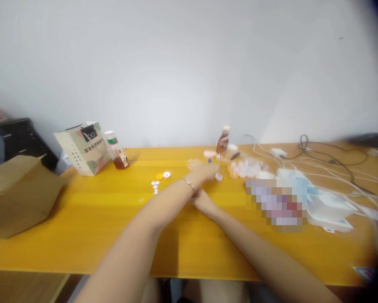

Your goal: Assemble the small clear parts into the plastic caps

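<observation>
The white disc by the left hand looked light, hard and best pinched by its edge, but blur hid whether that or the right hand gripped anything.

A thin, silver-coloured metal bracelet circles the left wrist, rounded and shiny. Both slim forearms are bare. Below the front edge of the yellow-brown wooden desk, the lap shows, its clothing too blurred to tell.
</observation>
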